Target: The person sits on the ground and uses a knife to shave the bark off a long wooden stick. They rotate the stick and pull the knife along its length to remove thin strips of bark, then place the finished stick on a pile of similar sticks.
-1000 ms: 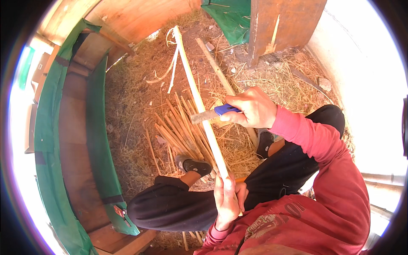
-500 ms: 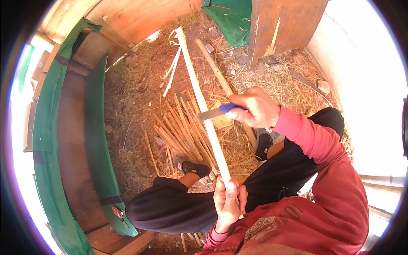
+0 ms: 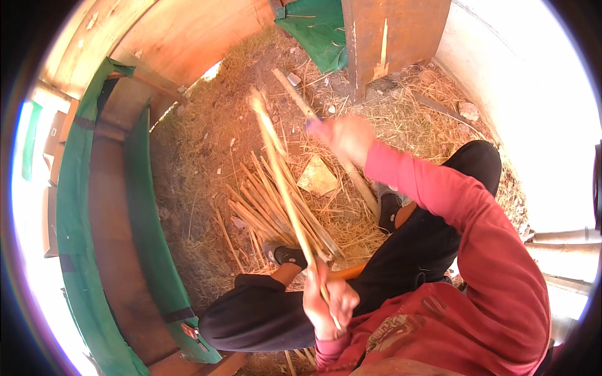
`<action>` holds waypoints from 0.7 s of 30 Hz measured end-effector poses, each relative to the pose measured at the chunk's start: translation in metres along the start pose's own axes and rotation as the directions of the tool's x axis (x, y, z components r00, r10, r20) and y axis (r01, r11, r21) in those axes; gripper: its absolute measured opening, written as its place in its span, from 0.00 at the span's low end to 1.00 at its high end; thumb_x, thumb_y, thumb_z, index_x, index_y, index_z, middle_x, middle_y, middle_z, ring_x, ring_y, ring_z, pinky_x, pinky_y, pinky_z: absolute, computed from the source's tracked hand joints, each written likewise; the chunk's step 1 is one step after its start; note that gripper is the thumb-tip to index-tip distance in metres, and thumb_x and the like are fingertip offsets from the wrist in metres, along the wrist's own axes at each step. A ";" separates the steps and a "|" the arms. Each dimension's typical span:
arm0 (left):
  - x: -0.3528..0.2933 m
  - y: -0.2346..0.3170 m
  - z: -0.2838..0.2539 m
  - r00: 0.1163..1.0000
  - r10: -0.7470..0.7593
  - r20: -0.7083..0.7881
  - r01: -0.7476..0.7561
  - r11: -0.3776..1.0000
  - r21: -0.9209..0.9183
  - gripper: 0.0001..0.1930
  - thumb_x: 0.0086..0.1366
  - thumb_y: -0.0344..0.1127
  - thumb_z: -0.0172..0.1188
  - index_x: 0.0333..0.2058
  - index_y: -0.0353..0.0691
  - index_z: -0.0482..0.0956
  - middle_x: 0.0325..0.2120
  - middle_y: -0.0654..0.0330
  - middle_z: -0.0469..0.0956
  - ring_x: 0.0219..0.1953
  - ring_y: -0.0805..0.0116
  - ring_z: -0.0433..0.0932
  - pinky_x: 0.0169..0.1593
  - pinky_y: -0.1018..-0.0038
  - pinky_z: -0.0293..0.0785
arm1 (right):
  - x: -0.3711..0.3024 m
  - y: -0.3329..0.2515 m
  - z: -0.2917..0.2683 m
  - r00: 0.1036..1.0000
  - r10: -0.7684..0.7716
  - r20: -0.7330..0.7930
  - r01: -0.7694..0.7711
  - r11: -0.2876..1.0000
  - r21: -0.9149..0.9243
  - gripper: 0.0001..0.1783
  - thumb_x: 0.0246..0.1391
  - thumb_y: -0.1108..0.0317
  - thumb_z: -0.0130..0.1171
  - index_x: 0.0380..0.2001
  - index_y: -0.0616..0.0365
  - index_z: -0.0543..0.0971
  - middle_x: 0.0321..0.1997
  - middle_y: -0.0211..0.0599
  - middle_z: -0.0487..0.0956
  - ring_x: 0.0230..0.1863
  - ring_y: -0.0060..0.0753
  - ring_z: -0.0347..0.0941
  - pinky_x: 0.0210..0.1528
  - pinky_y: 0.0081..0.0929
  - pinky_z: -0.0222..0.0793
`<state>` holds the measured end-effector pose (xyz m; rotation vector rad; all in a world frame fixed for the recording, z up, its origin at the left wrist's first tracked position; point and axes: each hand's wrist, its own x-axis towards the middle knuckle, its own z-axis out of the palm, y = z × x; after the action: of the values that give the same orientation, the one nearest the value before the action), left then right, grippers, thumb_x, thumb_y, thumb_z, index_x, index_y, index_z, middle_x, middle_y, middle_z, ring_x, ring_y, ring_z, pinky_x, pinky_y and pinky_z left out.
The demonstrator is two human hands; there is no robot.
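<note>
My left hand point(image 3: 330, 303) is closed around the lower end of a long, pale, peeled stick point(image 3: 288, 203), which slants up and away to the left. Near its far end a loose strip point(image 3: 276, 143) hangs, smeared by motion. To the right of the stick, my right hand point(image 3: 352, 139) is blurred but closed on a blue-handled knife point(image 3: 311, 127); its blade cannot be made out now. A pile of thin sticks point(image 3: 260, 203) lies on the ground beneath the held stick, by my left shoe point(image 3: 290, 254).
A thicker pole point(image 3: 362, 187) lies on the straw-covered ground beside a flat pale piece point(image 3: 318, 176). Next to my leg shows an orange bar point(image 3: 347, 272). Green cloth and boards point(image 3: 110, 219) stand at left, a wooden panel point(image 3: 398, 34) at the far side, a white wall point(image 3: 520, 81) at right.
My right hand has moved farther away and to the left with the knife, off the stick's middle. The stick's far end has dropped nearer and turned, its strips swinging. The view has shifted slightly.
</note>
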<state>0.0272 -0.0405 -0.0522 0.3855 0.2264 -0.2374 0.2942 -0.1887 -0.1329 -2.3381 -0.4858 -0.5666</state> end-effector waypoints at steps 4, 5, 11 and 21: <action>-0.014 0.007 -0.007 0.998 0.065 -0.005 -0.065 0.997 -0.031 0.16 0.75 0.49 0.30 0.33 0.47 0.59 0.03 0.66 0.55 0.00 0.74 0.50 0.05 0.80 0.45 | 0.017 0.087 -0.003 0.952 0.306 -0.034 -0.305 0.925 -0.227 0.33 0.62 0.38 0.40 0.24 0.55 0.80 0.09 0.41 0.70 0.12 0.41 0.71 0.16 0.38 0.66; -0.007 0.012 -0.015 0.995 0.099 -0.027 -0.101 0.992 -0.070 0.17 0.75 0.50 0.30 0.32 0.47 0.60 0.03 0.66 0.56 0.00 0.74 0.50 0.05 0.80 0.46 | 0.027 0.048 -0.023 0.921 0.388 0.014 -0.369 0.885 -0.283 0.33 0.63 0.39 0.40 0.25 0.55 0.80 0.10 0.41 0.71 0.12 0.42 0.71 0.17 0.38 0.66; 0.010 0.010 -0.024 1.000 0.002 -0.023 -0.003 1.000 -0.016 0.19 0.74 0.54 0.30 0.31 0.50 0.63 0.04 0.66 0.57 0.01 0.75 0.49 0.07 0.80 0.44 | -0.005 -0.062 -0.059 0.954 -0.167 0.250 0.092 0.953 0.288 0.28 0.59 0.41 0.50 0.26 0.55 0.81 0.11 0.43 0.72 0.12 0.45 0.69 0.18 0.42 0.64; 0.006 0.011 -0.010 0.990 -0.048 -0.135 0.078 0.970 0.232 0.18 0.73 0.54 0.34 0.30 0.50 0.61 0.03 0.67 0.54 0.01 0.76 0.49 0.08 0.82 0.44 | -0.024 -0.084 -0.054 0.893 -0.326 0.312 0.311 0.945 0.097 0.30 0.54 0.37 0.53 0.21 0.54 0.81 0.10 0.42 0.72 0.12 0.46 0.71 0.18 0.42 0.65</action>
<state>0.0344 -0.0280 -0.0597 0.6318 0.3386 -0.3038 0.2192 -0.1715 -0.0646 -2.3304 -1.0401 -0.3085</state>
